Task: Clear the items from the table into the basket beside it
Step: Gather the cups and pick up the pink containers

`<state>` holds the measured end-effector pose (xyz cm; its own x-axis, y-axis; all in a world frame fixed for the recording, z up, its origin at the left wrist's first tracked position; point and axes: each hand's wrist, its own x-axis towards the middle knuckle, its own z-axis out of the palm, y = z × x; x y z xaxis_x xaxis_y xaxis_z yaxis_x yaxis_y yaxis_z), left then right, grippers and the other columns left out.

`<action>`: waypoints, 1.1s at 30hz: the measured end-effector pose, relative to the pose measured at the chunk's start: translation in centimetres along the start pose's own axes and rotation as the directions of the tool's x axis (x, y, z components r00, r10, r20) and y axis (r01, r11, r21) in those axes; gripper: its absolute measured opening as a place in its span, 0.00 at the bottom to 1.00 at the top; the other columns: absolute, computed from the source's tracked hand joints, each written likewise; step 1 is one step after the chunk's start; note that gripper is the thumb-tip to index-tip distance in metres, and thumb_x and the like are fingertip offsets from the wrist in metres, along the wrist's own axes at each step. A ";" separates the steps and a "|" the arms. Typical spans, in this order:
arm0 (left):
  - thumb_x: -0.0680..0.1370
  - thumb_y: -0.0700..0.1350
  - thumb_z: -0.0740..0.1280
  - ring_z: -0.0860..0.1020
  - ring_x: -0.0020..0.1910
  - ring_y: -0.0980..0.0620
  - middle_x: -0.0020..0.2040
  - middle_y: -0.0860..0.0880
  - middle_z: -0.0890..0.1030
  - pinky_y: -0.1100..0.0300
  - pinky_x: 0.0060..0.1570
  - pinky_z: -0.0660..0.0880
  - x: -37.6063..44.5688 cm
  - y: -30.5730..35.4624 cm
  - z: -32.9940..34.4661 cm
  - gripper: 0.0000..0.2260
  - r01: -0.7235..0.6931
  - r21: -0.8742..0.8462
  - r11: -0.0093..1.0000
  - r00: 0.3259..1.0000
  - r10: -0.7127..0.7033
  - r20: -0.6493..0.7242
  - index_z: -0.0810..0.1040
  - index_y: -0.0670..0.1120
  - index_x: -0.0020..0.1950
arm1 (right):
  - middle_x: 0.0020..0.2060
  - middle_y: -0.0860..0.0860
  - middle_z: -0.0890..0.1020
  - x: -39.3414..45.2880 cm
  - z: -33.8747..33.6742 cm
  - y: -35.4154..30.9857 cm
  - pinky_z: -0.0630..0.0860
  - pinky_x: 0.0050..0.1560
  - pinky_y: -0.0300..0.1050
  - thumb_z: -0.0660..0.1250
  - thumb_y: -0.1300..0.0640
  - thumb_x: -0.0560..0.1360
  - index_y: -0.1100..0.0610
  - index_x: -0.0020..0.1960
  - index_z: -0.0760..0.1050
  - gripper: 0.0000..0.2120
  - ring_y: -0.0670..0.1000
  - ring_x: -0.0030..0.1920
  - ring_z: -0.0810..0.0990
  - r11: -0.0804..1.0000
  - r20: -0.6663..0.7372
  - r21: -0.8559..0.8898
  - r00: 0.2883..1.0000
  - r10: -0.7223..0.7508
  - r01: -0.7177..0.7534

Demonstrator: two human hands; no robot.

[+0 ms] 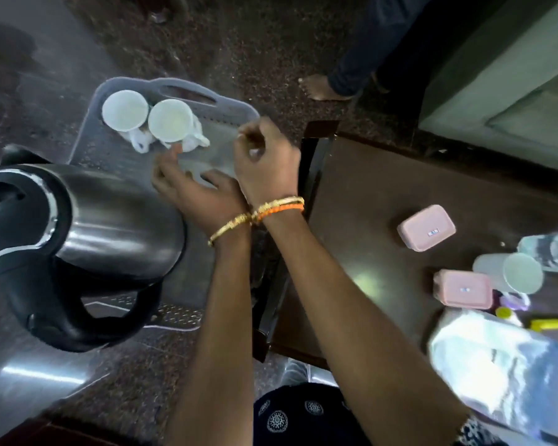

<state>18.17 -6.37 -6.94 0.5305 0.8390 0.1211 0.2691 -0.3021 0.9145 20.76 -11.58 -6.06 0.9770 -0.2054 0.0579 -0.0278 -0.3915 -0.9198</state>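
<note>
1. Reaching over the basket (116,88), both hands are down low. The left hand (190,188) has its fingers spread and loose, one fingertip touching the nearer cup (171,122). The right hand (264,156) is curled, with the wrists crossing. It may be pinching something clear, but the blur hides it, so I cannot tell.
2. Two white cups sit mouth-up at the basket's far end, the second cup (124,109) just beside the first, handles towards us.
3. A steel kettle (110,217) looms at the near left, apparently inside the basket too. The view does not settle that.
4. Still on the table (351,194): two pink boxes (426,226), the second (463,289) nearer us, a third cup (519,273) lying on its side, a water bottle (551,249) and a shiny bag (496,358) at the right edge.
5. Handling call: the boxes look light, rigid plastic, so pinch across the short sides under the lid rim. The cup looks like ceramic and breakable: hook the handle and set it down gently against the others. The bottle may be heavy and slick; wrap the whole hand round its middle.
</note>
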 end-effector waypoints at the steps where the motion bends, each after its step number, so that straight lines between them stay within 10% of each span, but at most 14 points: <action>1: 0.67 0.28 0.57 0.76 0.57 0.45 0.58 0.35 0.73 0.58 0.56 0.73 -1.9 0.1 -0.3 0.21 -0.036 -0.051 0.998 0.999 0.038 0.036 0.74 0.33 0.58 | 0.36 0.54 0.83 -1.0 -1.6 0.8 0.79 0.41 0.48 0.66 0.63 0.70 0.60 0.43 0.77 0.02 0.52 0.38 0.82 1.000 -0.071 0.030 0.998 0.001 0.001; 6: 0.69 0.29 0.59 0.78 0.37 0.54 0.43 0.41 0.81 0.59 0.43 0.77 -12.2 -1.2 -0.7 0.11 -0.008 -0.111 0.994 0.943 0.044 0.329 0.77 0.36 0.47 | 0.31 0.53 0.82 -7.4 -9.7 7.9 0.78 0.33 0.52 0.61 0.55 0.74 0.53 0.44 0.75 0.04 0.54 0.30 0.80 0.976 -0.303 0.020 0.929 0.213 -0.217; 11: 0.70 0.32 0.61 0.81 0.42 0.44 0.43 0.42 0.82 0.51 0.47 0.78 -21.6 -4.6 -0.5 0.10 -0.067 0.088 0.994 0.705 -0.015 0.709 0.77 0.39 0.49 | 0.27 0.58 0.80 -13.5 -17.2 15.1 0.74 0.30 0.55 0.57 0.51 0.77 0.60 0.36 0.73 0.16 0.60 0.28 0.77 0.888 -0.413 -0.091 0.828 0.379 -0.451; 17: 0.74 0.39 0.67 0.79 0.43 0.48 0.54 0.41 0.79 0.57 0.45 0.76 -28.5 -5.4 1.9 0.12 -0.213 0.213 0.954 0.522 -0.073 0.850 0.75 0.39 0.57 | 0.33 0.57 0.82 -16.7 -25.5 20.3 0.70 0.33 0.44 0.62 0.55 0.77 0.59 0.40 0.75 0.10 0.58 0.34 0.79 0.776 -0.485 -0.093 0.709 0.511 -0.623; 23: 0.77 0.51 0.65 0.78 0.53 0.45 0.66 0.40 0.70 0.57 0.48 0.74 -30.6 -3.4 7.9 0.25 -0.108 0.349 0.931 0.587 -0.224 0.778 0.64 0.39 0.68 | 0.33 0.51 0.78 -14.2 -29.6 22.6 0.82 0.39 0.52 0.64 0.48 0.75 0.54 0.51 0.66 0.12 0.55 0.35 0.82 0.412 -0.332 0.405 0.289 0.898 -0.816; 29: 0.77 0.51 0.65 0.72 0.63 0.42 0.69 0.39 0.67 0.53 0.56 0.72 -30.6 -3.1 11.5 0.27 -0.092 0.457 0.885 0.700 -0.268 0.661 0.61 0.41 0.71 | 0.45 0.56 0.79 -12.7 -30.9 23.8 0.79 0.51 0.61 0.62 0.49 0.76 0.54 0.49 0.65 0.09 0.61 0.47 0.82 0.337 -0.233 0.400 0.261 0.937 -0.852; 33: 0.77 0.47 0.64 0.73 0.62 0.42 0.67 0.39 0.69 0.57 0.51 0.73 -31.3 -3.3 12.2 0.23 -0.211 0.425 0.880 0.716 -0.157 0.680 0.63 0.42 0.70 | 0.33 0.48 0.76 -12.7 -31.9 24.6 0.82 0.37 0.48 0.62 0.54 0.77 0.56 0.45 0.69 0.06 0.48 0.30 0.80 0.428 -0.264 0.335 0.352 0.898 -0.839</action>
<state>10.49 -37.14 -18.48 0.8844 0.3400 -0.3196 0.4666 -0.6355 0.6151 0.90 -47.18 -16.99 0.2634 -0.6606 -0.7030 -0.7609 0.3056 -0.5723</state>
